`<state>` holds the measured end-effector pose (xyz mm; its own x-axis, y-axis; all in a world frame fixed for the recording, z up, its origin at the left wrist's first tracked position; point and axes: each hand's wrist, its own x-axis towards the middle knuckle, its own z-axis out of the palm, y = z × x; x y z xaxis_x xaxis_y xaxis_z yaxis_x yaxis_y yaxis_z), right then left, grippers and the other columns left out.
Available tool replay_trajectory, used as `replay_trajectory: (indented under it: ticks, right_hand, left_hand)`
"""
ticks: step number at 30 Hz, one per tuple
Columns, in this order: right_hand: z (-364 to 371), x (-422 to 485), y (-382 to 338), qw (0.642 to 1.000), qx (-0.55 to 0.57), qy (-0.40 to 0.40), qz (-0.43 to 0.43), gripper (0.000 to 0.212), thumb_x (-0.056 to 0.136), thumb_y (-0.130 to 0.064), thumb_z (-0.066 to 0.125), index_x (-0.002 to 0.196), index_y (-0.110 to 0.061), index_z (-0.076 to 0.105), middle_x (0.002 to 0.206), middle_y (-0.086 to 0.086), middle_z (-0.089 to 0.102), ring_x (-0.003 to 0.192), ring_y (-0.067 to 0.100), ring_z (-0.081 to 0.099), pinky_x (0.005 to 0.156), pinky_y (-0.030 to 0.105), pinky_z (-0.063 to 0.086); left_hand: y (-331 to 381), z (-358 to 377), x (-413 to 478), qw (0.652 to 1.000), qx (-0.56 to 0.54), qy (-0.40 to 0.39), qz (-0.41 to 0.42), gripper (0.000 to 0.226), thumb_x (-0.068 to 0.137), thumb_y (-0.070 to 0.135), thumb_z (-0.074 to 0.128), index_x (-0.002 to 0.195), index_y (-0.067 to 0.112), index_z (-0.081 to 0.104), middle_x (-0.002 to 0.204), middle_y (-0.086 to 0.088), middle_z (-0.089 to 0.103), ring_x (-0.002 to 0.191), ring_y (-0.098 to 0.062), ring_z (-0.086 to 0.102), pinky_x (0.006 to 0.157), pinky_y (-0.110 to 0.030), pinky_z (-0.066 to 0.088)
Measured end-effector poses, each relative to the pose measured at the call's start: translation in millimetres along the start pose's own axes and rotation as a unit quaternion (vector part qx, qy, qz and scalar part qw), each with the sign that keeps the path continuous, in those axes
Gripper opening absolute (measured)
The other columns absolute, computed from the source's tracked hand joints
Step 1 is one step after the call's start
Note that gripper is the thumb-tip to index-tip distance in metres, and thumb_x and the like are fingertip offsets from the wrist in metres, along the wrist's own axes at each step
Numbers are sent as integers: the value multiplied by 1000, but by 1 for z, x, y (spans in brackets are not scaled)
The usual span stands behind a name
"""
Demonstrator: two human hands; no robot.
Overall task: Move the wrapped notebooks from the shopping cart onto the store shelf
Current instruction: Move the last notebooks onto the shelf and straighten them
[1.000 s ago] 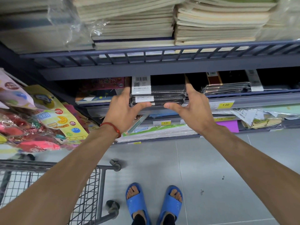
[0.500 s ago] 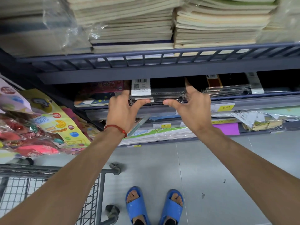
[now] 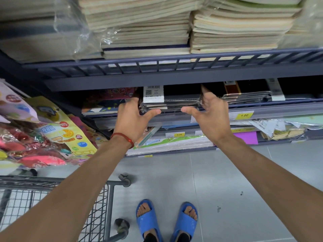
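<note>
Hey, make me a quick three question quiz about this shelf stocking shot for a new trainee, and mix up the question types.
1. Multiple choice: where are the wrapped notebooks? A on the floor; B on the shelf, between the left hand and right hand; C tucked under one arm.
2. True or false: the shopping cart stands at the person's left.
3. Fill in: the yellow price tag beyond the right hand reads ___.
Key: 1 B; 2 true; 3 1.00.
</note>
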<state>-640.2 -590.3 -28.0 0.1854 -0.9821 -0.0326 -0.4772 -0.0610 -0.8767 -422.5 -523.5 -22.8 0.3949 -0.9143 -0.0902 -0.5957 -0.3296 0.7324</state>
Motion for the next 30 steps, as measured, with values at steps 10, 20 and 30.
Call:
replay_trajectory:
  ticks: [10, 20, 30]
  right_hand:
    - [2, 10, 2, 997, 44, 45, 41, 87, 61, -56, 88, 108, 12, 60, 63, -18, 56, 70, 0, 41, 81, 50, 59]
    - [-3, 1, -7, 998, 54, 28, 35, 48, 69, -16, 92, 111, -20, 68, 90, -32, 68, 82, -19, 59, 80, 6, 48]
    - [-19, -8, -22, 998, -16, -36, -45, 62, 93, -36, 70, 144, -8, 50, 114, 5, 74, 113, 25, 64, 95, 34, 53]
  left_hand:
    - [10, 2, 3, 996, -54, 55, -43, 53, 60, 58, 86, 54, 21, 49, 53, -6, 49, 64, -26, 41, 69, -41, 53]
    - [0, 3, 2, 998, -47, 30, -13, 87, 50, 89, 66, 78, 6, 65, 79, -14, 71, 74, -26, 67, 70, -46, 58]
    - [3, -2, -7, 998, -54, 1, 23, 53, 88, 65, 55, 66, 21, 36, 64, -2, 44, 76, -27, 45, 65, -39, 41]
